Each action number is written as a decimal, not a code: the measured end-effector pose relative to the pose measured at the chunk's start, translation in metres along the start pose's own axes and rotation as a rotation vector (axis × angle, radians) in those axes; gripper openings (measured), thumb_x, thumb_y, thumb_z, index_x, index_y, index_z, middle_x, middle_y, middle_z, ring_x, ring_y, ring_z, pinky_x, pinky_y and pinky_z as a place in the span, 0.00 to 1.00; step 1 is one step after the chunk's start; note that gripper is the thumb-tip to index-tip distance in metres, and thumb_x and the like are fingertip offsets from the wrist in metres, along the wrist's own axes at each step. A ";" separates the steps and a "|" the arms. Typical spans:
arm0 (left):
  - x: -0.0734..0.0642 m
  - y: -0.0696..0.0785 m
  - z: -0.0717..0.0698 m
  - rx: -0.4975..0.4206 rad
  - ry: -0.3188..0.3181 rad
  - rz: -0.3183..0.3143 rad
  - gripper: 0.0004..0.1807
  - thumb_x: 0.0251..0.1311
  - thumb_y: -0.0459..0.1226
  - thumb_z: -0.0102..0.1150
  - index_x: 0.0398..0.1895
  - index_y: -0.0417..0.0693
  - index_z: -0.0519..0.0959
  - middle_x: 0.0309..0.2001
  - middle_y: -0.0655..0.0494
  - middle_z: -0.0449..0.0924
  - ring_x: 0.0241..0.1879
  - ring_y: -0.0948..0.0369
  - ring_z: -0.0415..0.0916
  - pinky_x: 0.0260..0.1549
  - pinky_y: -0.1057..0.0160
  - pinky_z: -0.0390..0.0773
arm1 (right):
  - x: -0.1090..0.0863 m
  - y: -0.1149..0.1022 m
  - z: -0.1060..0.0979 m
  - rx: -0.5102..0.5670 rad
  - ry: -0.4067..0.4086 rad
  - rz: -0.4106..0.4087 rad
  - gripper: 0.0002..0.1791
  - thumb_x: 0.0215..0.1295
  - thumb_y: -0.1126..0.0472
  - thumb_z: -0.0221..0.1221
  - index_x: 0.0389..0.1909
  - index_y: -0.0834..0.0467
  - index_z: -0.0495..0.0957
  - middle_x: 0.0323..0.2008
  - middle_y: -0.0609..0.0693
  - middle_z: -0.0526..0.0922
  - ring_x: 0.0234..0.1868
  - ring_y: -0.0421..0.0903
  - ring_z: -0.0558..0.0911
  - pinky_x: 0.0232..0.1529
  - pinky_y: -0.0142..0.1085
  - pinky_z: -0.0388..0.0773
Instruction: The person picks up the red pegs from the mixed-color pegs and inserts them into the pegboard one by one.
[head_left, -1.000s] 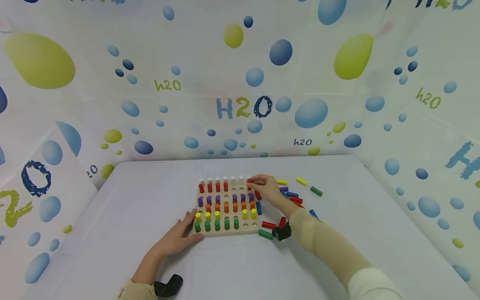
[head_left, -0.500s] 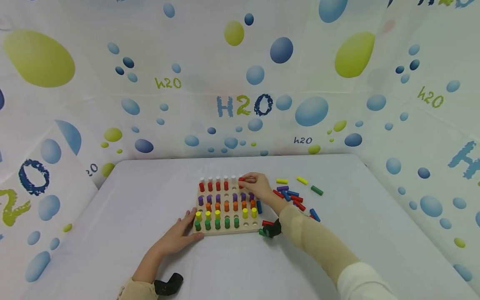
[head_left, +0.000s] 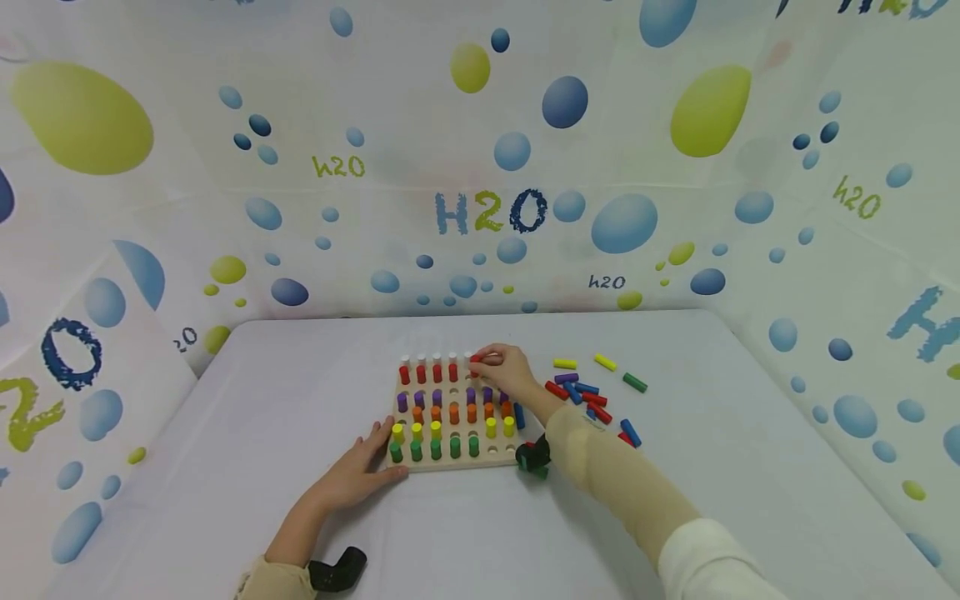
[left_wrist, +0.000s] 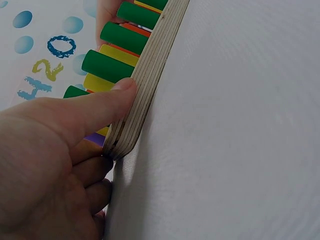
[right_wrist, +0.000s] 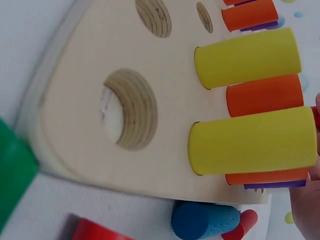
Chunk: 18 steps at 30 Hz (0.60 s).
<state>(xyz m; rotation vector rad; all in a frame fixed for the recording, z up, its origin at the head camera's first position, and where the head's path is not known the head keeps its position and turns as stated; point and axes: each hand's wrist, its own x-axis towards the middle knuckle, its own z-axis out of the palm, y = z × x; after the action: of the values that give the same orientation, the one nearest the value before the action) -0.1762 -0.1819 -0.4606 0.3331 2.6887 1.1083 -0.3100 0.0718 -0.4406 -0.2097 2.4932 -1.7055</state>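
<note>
Wore black mount (head_left: 339, 570) on left wrist above white tabletop (head_left: 450, 542). Gripped near left corner of wooden pegboard (head_left: 480, 463) with left hand (head_left: 352, 473), pressing thumb to near edge and setting other fingers along left side. Had board lying flat on tabletop, pegs up. Saw five upright green pegs (head_left: 437, 450) in nearest row, with bare holes at right end. Behind these, counted five yellow pegs (head_left: 436, 430) with gap mid-row, then orange pegs (head_left: 453, 412), then purple pegs (head_left: 437, 397). Spotted loose green peg (head_left: 534, 472) by near right corner, partly covered by second mount (head_left: 533, 454) on right wrist. Saw blue peg (head_left: 520, 416) lying just beside right edge of board. Noted mixed loose pegs (head_left: 595, 399) piled farther right on tabletop. Reached over far right part of board with right hand (head_left: 513, 372), pinching red peg (head_left: 475, 364) narrowly between thumb and fingers, right of four standing red pegs (head_left: 421, 374). Could not tell whether set in hole or held above it. Saw white pegs (head_left: 437, 359) along far edge, partly hidden by right hand. Farthest back, saw pale backdrop (head_left: 412, 108) printed with drops and "H2O" lettering.
</note>
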 end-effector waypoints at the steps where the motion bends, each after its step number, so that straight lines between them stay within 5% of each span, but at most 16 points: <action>1: 0.000 0.000 0.000 0.000 0.001 0.003 0.48 0.55 0.52 0.58 0.70 0.39 0.45 0.69 0.38 0.43 0.69 0.46 0.37 0.66 0.47 0.37 | 0.000 0.000 0.001 -0.002 -0.001 -0.002 0.13 0.57 0.56 0.63 0.39 0.59 0.78 0.37 0.53 0.84 0.39 0.46 0.81 0.40 0.34 0.80; 18: -0.001 0.000 0.002 0.003 0.008 0.011 0.49 0.55 0.52 0.59 0.70 0.38 0.46 0.69 0.37 0.43 0.69 0.46 0.37 0.66 0.47 0.37 | 0.003 0.000 0.006 -0.114 -0.050 -0.057 0.10 0.59 0.59 0.61 0.38 0.59 0.77 0.38 0.53 0.84 0.40 0.47 0.81 0.44 0.36 0.79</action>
<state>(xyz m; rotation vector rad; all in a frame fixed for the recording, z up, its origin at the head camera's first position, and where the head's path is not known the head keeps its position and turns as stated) -0.1747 -0.1812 -0.4618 0.3453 2.6989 1.1118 -0.3117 0.0654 -0.4428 -0.3325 2.5737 -1.5593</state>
